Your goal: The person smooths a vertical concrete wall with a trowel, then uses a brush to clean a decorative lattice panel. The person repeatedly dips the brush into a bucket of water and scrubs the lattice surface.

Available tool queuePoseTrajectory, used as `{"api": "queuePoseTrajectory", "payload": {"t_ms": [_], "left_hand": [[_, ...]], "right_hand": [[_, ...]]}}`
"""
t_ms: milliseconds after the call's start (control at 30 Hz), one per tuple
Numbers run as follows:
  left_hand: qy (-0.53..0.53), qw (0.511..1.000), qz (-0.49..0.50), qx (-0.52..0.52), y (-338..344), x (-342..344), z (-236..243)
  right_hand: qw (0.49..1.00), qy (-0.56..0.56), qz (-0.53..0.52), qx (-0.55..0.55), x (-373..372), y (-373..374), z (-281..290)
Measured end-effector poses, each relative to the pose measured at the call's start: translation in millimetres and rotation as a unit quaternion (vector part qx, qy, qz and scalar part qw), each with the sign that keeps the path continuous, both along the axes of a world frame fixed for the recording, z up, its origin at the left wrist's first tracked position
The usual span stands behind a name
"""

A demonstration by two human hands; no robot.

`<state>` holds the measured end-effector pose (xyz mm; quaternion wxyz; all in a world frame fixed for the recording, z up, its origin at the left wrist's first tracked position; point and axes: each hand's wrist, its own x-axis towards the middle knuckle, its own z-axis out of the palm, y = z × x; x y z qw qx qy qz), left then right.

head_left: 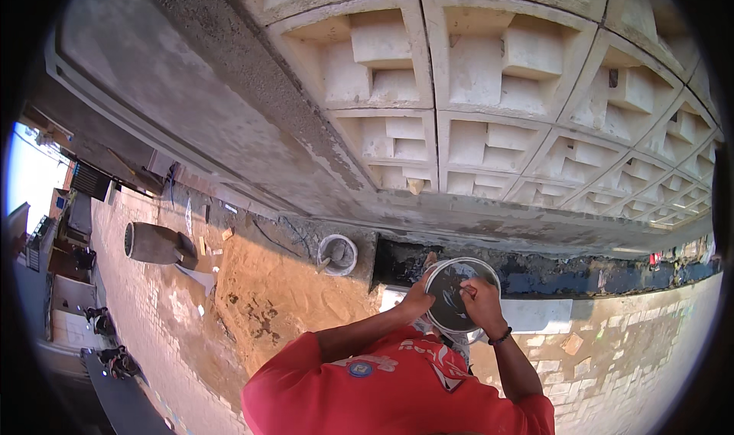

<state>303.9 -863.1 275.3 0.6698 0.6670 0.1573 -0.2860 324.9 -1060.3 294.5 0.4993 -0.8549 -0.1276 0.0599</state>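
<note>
A round white bucket (463,260) with dark grey contents stands close in front of me, tilted toward me. My left hand (417,298) grips its left rim, fingers closed round the edge. Over the bucket's mouth, my right hand (481,303) is closed like a fist; whatever it holds, if anything, is hidden by the fingers. Pale streaks show on the dark contents beside that hand.
A second bucket (338,255) with grey residue stands by the wall, near a sand heap (283,286). A dark drain channel (550,278) runs along the wall below pierced blocks (497,148). A large barrel (153,241) stands left, on paving (604,351).
</note>
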Motion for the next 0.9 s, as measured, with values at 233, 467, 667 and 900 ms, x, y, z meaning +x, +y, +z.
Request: {"api": "queuePoseTrajectory", "payload": {"t_ms": [233,467,667,900], "left_hand": [[0.029,0.999,0.004,0.042,-5.3,24.7,31.3],[0.009,0.994,0.102,0.044,19.0,31.1,34.1],[0.017,0.983,0.157,0.093,43.3,27.3,37.7],[0.005,0.975,0.21,0.067,77.3,10.6,1.2]], "right_hand": [[0.996,0.007,-0.084,-0.012,6.2,2.7,22.7],[0.977,0.059,-0.121,0.168,32.1,21.0,25.1],[0.888,0.19,-0.204,0.366,74.9,27.4,59.3],[0.777,0.042,-0.134,0.613,118.9,28.2,164.5]]}}
